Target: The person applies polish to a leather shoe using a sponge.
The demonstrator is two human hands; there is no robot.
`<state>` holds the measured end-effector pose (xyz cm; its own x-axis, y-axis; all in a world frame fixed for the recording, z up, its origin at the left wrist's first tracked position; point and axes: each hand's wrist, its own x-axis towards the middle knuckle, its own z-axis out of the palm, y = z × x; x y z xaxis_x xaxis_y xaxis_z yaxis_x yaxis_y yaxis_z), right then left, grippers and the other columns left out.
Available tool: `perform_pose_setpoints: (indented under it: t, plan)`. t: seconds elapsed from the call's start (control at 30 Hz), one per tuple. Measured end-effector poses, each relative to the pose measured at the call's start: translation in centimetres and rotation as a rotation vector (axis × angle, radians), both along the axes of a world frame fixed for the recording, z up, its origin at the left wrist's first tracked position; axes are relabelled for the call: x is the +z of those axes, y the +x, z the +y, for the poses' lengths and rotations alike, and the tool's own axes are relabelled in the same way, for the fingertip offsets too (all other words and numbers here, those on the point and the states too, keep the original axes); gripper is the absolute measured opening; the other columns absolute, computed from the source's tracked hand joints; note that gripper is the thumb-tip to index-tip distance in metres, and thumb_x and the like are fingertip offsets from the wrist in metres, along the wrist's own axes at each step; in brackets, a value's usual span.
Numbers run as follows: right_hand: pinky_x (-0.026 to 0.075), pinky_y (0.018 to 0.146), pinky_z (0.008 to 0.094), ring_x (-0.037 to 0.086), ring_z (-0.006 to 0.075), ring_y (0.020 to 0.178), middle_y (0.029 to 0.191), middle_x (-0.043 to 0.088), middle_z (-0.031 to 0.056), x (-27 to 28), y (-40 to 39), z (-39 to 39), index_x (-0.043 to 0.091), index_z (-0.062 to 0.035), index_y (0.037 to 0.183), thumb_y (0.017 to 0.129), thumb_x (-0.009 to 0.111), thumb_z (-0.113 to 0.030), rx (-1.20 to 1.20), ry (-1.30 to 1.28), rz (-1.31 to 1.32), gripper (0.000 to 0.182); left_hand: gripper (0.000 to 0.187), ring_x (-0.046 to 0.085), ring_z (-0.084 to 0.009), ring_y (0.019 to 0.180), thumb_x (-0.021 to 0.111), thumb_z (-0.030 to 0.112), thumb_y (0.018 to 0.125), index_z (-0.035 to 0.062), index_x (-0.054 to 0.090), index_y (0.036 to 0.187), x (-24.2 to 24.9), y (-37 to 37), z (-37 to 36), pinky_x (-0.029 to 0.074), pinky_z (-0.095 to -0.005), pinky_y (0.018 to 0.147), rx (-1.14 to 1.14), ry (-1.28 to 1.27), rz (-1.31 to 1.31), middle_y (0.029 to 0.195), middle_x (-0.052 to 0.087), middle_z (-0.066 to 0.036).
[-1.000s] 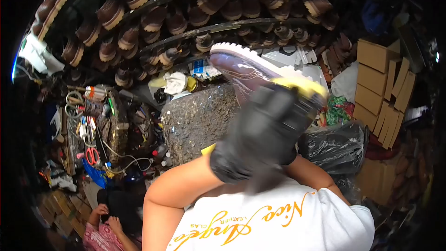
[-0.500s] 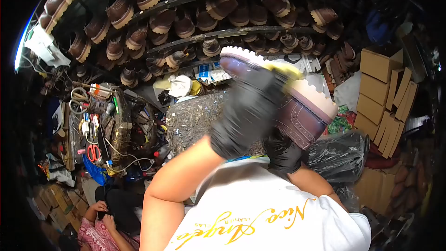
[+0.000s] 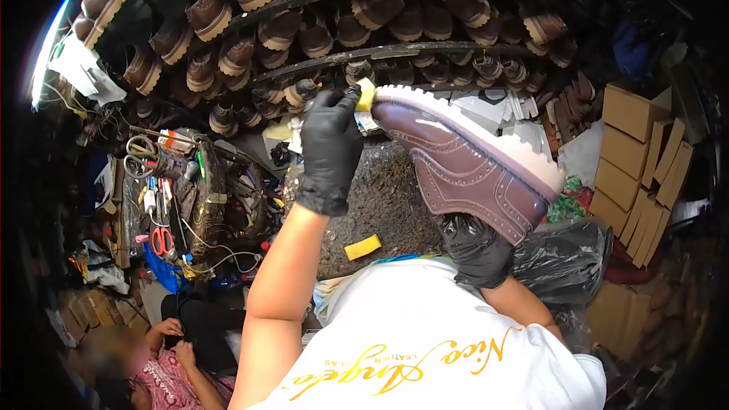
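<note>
My left hand, in a black glove, pinches a small yellow sponge at the toe end of a dark brown brogue shoe. The shoe has a pale, chunky ridged sole, turned up and to the right. Under it, my right hand, also gloved in black, reaches into the shoe's opening and holds it up; most of those fingers are hidden inside. A second yellow sponge piece lies on the dark, rough work surface below the shoe.
Shelves of brown shoes curve across the back. Tools and red-handled scissors crowd the left bench. Brown cardboard boxes stack at right, near a black plastic bag. Another person sits at lower left.
My left hand has moved left with the sponge, from across the sole's middle to the toe. The shoe's side and the sponge piece on the surface now show. The shoe has shifted slightly right.
</note>
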<state>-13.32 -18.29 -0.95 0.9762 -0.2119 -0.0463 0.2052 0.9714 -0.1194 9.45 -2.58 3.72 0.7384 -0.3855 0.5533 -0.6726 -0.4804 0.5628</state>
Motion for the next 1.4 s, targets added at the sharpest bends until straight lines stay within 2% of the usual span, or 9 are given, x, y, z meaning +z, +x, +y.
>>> perform_pose_setpoints:
  t: [0.07,0.1,0.13,0.27,0.57,0.73,0.97,1.2,1.4]
  plan:
    - [0.031,0.117,0.0528,0.045,0.0277,0.137,0.152,0.044,0.0142,-0.1,0.6,-0.1,0.04,-0.0036,0.148,0.104,0.048,-0.039,0.014,-0.108,0.033,0.057,0.034,0.064,-0.0263,0.088,0.067,-0.005,0.082,0.002,0.069,0.116,4.0,-3.4,-1.8,0.053,-0.0349,0.075,-0.014,-0.102,-0.364,0.094,0.067,-0.012]
    - [0.031,0.117,0.0527,0.045,0.0279,0.137,0.152,0.044,0.0143,-0.2,0.4,0.3,0.04,-0.0036,0.148,0.104,0.047,-0.039,0.033,-0.156,0.064,0.057,0.037,0.064,-0.0284,0.088,0.065,-0.004,0.08,0.0018,0.069,0.117,6.4,-7.1,-3.6,0.053,-0.0371,0.079,-0.23,-0.369,0.13,0.094,0.065,-0.011]
    - [0.031,0.117,0.0525,0.045,0.028,0.137,0.152,0.044,0.0143,-0.4,-0.8,0.5,0.04,-0.0036,0.148,0.104,0.047,-0.039,0.054,-0.208,0.085,0.057,0.04,0.062,-0.0301,0.088,0.065,-0.002,0.078,0.0024,0.069,0.118,6.6,-8.2,-3.7,0.052,-0.0387,0.078,-0.37,-0.171,-0.319,0.095,0.063,-0.011]
    - [0.031,0.117,0.052,0.045,0.0285,0.137,0.152,0.044,0.0144,-0.4,-0.2,-0.4,0.039,-0.0037,0.149,0.104,0.045,-0.04,0.088,-0.421,0.13,0.057,0.038,0.06,-0.0305,0.086,0.067,0.0,0.077,0.0042,0.069,0.114,4.0,-6.2,-3.9,0.052,-0.0405,0.073,-0.37,-0.152,0.169,0.098,0.064,-0.011]
    - [0.032,0.117,0.0507,0.044,0.0296,0.137,0.152,0.043,0.0146,-1.9,-7.2,-3.3,0.038,-0.0038,0.149,0.105,0.042,-0.041,0.126,-0.878,0.28,0.058,0.042,0.063,-0.0333,0.09,0.067,-0.003,0.077,0.0009,0.067,0.12,2.2,-7.2,-1.8,0.053,-0.0416,0.077,-0.196,0.038,-0.251,0.102,0.067,-0.016]
    - [0.032,0.117,0.05,0.044,0.0303,0.137,0.152,0.043,0.0148,-2.0,-7.9,-4.0,0.037,-0.0038,0.149,0.105,0.04,-0.041,0.108,-1.146,0.352,0.058,0.046,0.063,-0.0328,0.088,0.071,0.0,0.079,0.0046,0.067,0.124,-10.1,-3.0,3.0,0.054,-0.0391,0.075,-0.086,0.116,0.438,0.1,0.067,-0.015]
    - [0.032,0.118,0.049,0.044,0.0311,0.137,0.152,0.043,0.015,-1.5,-8.1,-3.6,0.036,-0.0039,0.15,0.106,0.037,-0.042,0.162,-1.548,0.448,0.058,0.051,0.063,-0.0326,0.092,0.075,0.0,0.072,0.0049,0.068,0.122,-2.1,-7.9,0.0,0.053,-0.0394,0.077,-0.186,0.046,-0.02,0.097,0.066,-0.016]
    - [0.032,0.118,0.0484,0.044,0.0307,0.137,0.152,0.043,0.0151,-1.4,-9.6,-4.4,0.037,-0.0038,0.149,0.105,0.037,-0.042,0.161,-1.357,0.43,0.058,0.032,0.066,-0.0325,0.091,0.071,-0.006,0.077,-0.0012,0.072,0.109,-6.2,-6.9,3.9,0.055,-0.0377,0.078,0.013,0.058,0.356,0.101,0.067,-0.018]
    - [0.032,0.118,0.0478,0.044,0.0303,0.137,0.151,0.044,0.0152,-1.3,-9.4,-4.2,0.037,-0.0037,0.149,0.105,0.036,-0.041,0.16,-1.193,0.404,0.058,0.043,0.063,-0.0352,0.088,0.068,-0.003,0.078,0.0086,0.07,0.119,-1.5,-9.3,-0.6,0.054,-0.0447,0.076,-0.189,-0.032,-0.094,0.105,0.066,-0.016]
